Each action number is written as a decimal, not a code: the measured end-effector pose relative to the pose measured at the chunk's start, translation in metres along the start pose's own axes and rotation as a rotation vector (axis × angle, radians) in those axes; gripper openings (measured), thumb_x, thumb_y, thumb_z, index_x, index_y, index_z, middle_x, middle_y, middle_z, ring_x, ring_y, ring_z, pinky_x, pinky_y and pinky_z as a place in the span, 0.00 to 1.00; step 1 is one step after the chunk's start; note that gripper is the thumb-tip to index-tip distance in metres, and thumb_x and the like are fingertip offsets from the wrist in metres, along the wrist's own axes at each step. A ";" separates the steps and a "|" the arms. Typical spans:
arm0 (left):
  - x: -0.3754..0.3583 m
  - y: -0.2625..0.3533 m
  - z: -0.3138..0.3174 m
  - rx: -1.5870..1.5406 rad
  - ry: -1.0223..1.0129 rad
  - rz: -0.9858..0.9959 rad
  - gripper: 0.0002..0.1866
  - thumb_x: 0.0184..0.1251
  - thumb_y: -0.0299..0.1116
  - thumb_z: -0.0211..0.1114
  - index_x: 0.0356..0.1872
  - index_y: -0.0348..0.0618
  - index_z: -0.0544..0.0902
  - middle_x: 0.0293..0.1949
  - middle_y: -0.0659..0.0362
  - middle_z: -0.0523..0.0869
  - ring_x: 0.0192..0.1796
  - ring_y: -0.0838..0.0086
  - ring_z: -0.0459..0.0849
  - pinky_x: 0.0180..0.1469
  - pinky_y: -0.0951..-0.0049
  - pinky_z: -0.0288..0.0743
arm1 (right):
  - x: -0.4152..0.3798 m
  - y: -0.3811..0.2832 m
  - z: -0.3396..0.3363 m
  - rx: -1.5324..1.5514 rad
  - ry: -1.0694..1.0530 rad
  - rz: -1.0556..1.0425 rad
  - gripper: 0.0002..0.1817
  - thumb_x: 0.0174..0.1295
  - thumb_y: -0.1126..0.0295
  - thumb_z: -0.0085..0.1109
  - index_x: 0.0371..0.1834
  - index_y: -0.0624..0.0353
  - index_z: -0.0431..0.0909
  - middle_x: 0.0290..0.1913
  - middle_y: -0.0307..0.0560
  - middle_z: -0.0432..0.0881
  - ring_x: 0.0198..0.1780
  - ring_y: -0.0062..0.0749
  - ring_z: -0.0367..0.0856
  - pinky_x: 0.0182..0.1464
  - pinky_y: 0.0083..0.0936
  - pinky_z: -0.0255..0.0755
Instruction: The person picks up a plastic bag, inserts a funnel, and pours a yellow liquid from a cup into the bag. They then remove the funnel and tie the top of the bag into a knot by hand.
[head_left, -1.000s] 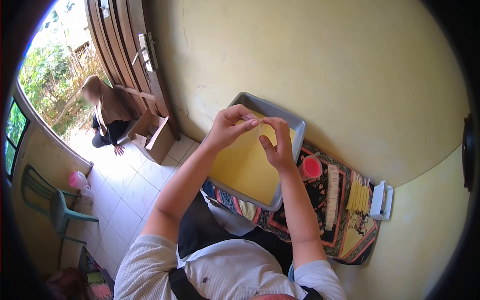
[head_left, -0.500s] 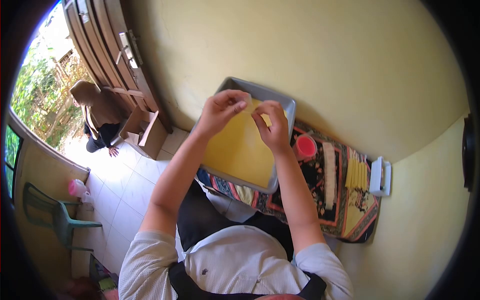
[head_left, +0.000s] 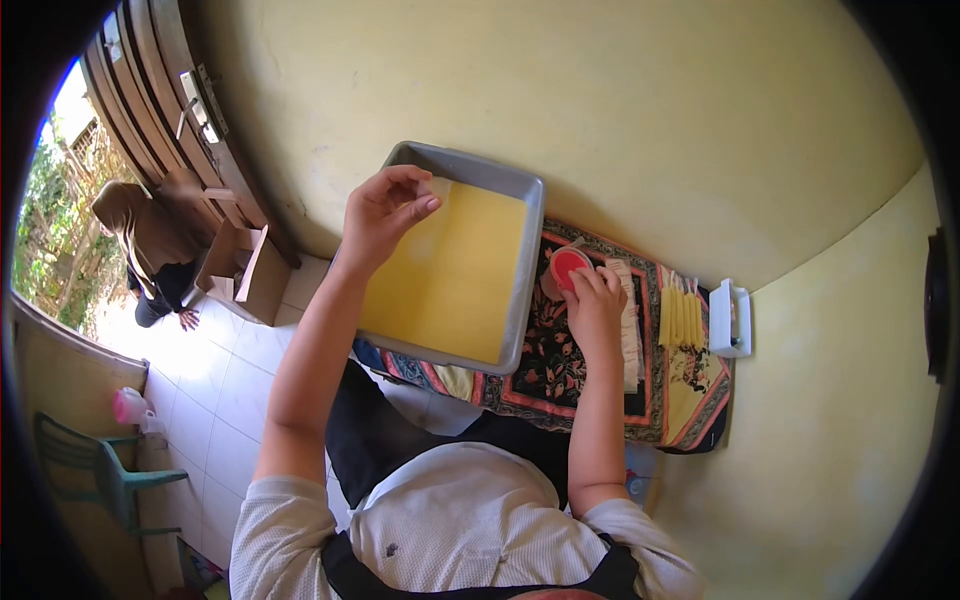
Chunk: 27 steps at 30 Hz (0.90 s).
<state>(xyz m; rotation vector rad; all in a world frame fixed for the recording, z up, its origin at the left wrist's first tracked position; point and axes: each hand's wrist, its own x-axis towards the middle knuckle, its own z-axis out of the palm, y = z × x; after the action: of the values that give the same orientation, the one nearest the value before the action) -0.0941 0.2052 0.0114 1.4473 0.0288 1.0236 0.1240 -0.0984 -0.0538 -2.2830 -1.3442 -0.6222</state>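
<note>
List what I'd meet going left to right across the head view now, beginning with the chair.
Green plastic chair → open cardboard box → grey tub → small red container → pale strip → row of yellow sticks → white holder

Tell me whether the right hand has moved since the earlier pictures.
Yes: the right hand has moved rightward, from over the gray tray to the red container beside it.

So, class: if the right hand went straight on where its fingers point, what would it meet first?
Most likely the round red-filled cup; the right hand lies at its rim, though contact is unclear.
</note>
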 end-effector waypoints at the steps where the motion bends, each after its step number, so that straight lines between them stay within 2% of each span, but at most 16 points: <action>1: 0.000 0.001 0.001 0.008 0.003 0.012 0.11 0.74 0.22 0.79 0.52 0.36 0.87 0.42 0.66 0.87 0.47 0.83 0.87 0.53 0.79 0.81 | -0.004 0.001 0.001 -0.068 0.005 -0.022 0.13 0.62 0.71 0.78 0.49 0.56 0.91 0.58 0.40 0.89 0.69 0.48 0.79 0.71 0.52 0.69; 2: 0.000 0.002 0.002 0.017 0.008 0.024 0.11 0.74 0.23 0.79 0.51 0.36 0.87 0.42 0.66 0.88 0.47 0.83 0.87 0.53 0.79 0.81 | -0.006 0.003 0.002 -0.133 0.010 -0.045 0.12 0.62 0.71 0.78 0.48 0.56 0.91 0.58 0.40 0.89 0.69 0.49 0.79 0.71 0.52 0.69; 5: 0.001 0.002 -0.002 0.133 -0.020 0.054 0.09 0.77 0.25 0.77 0.52 0.36 0.87 0.44 0.65 0.89 0.49 0.83 0.87 0.55 0.79 0.82 | -0.005 0.001 0.003 -0.066 0.038 0.003 0.10 0.61 0.72 0.79 0.45 0.55 0.92 0.55 0.39 0.88 0.66 0.49 0.79 0.67 0.52 0.70; 8: 0.000 0.003 0.002 0.038 0.013 -0.034 0.09 0.78 0.27 0.77 0.51 0.36 0.87 0.46 0.64 0.90 0.49 0.83 0.87 0.56 0.78 0.82 | -0.001 -0.002 -0.004 0.001 0.018 0.067 0.11 0.58 0.73 0.80 0.44 0.53 0.92 0.53 0.38 0.88 0.63 0.49 0.79 0.63 0.53 0.72; 9: 0.002 0.001 0.001 0.006 0.002 -0.046 0.10 0.78 0.28 0.77 0.51 0.36 0.87 0.46 0.64 0.91 0.49 0.83 0.87 0.56 0.78 0.82 | 0.002 -0.002 -0.006 0.028 0.078 0.029 0.11 0.55 0.75 0.81 0.42 0.54 0.92 0.49 0.40 0.89 0.55 0.48 0.81 0.56 0.50 0.75; 13: 0.002 -0.002 0.001 0.079 0.011 -0.025 0.12 0.75 0.27 0.79 0.53 0.36 0.87 0.46 0.63 0.91 0.50 0.82 0.88 0.58 0.77 0.83 | 0.009 0.006 -0.007 0.202 0.111 -0.017 0.11 0.53 0.78 0.81 0.40 0.61 0.92 0.41 0.47 0.89 0.44 0.52 0.84 0.50 0.44 0.79; 17: 0.001 0.000 0.000 0.041 0.002 -0.020 0.15 0.71 0.24 0.81 0.54 0.35 0.86 0.46 0.61 0.91 0.50 0.79 0.90 0.58 0.75 0.86 | 0.018 0.004 -0.017 0.218 0.115 0.002 0.11 0.55 0.77 0.81 0.41 0.62 0.91 0.43 0.48 0.90 0.49 0.50 0.86 0.53 0.44 0.80; 20: 0.002 0.001 0.000 0.062 -0.008 0.003 0.17 0.69 0.24 0.82 0.54 0.34 0.86 0.45 0.61 0.91 0.50 0.77 0.91 0.57 0.73 0.87 | 0.032 -0.011 -0.043 0.298 0.192 0.081 0.11 0.56 0.77 0.81 0.41 0.64 0.90 0.44 0.48 0.90 0.48 0.51 0.88 0.53 0.43 0.81; 21: 0.002 0.001 0.000 0.083 -0.012 0.021 0.17 0.69 0.24 0.83 0.54 0.34 0.86 0.44 0.61 0.91 0.50 0.77 0.91 0.57 0.73 0.87 | 0.038 -0.011 -0.049 0.265 0.245 0.020 0.12 0.60 0.75 0.81 0.44 0.66 0.90 0.45 0.49 0.91 0.46 0.49 0.89 0.52 0.40 0.82; 24: 0.001 0.003 0.001 0.083 -0.023 0.009 0.17 0.68 0.24 0.83 0.54 0.34 0.86 0.44 0.61 0.92 0.50 0.77 0.91 0.57 0.73 0.87 | 0.060 -0.047 -0.078 0.436 0.357 0.040 0.13 0.64 0.73 0.81 0.47 0.68 0.90 0.45 0.51 0.91 0.44 0.46 0.89 0.50 0.36 0.83; 25: 0.001 0.003 0.001 0.100 -0.026 0.009 0.17 0.68 0.23 0.83 0.53 0.34 0.86 0.44 0.61 0.92 0.49 0.77 0.91 0.57 0.73 0.87 | 0.066 -0.053 -0.080 0.505 0.403 -0.024 0.13 0.67 0.72 0.80 0.49 0.67 0.90 0.47 0.51 0.91 0.43 0.40 0.90 0.48 0.32 0.83; 27: 0.001 0.004 0.000 0.130 -0.030 0.011 0.17 0.68 0.23 0.83 0.53 0.34 0.86 0.44 0.61 0.93 0.49 0.77 0.91 0.56 0.73 0.87 | 0.079 -0.078 -0.088 0.676 0.415 -0.071 0.12 0.67 0.72 0.80 0.49 0.67 0.91 0.47 0.50 0.91 0.43 0.37 0.90 0.48 0.30 0.83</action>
<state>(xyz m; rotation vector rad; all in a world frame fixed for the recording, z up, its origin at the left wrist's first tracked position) -0.0956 0.2046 0.0149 1.5828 0.0668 1.0239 0.0747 -0.0578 0.0722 -1.4804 -1.1944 -0.5206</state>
